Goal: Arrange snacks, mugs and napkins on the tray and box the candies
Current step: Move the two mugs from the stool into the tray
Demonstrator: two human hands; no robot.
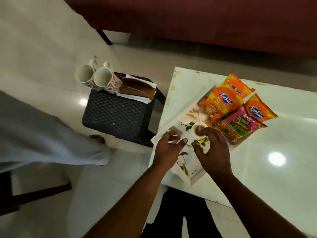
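A white tray point(187, 166) printed with leaves and a teacup lies on the pale table. Its far end carries orange snack packets point(221, 102) and a pink snack packet point(240, 125). Both my hands hover over the tray's bare near half. My left hand point(169, 148) has its fingers spread and holds nothing. My right hand point(211, 148) is also empty, fingers apart. Two white mugs point(101, 78) with red flowers stand on a dark stool point(115, 115) to the left, beside a brown box point(137, 89) resting on white napkins point(137, 98).
The pale table point(265, 169) reaches to the right, with its edge next to the stool. A dark red sofa point(205, 23) runs along the back. Another person's grey garment and bare foot point(97, 139) are at left on the tiled floor.
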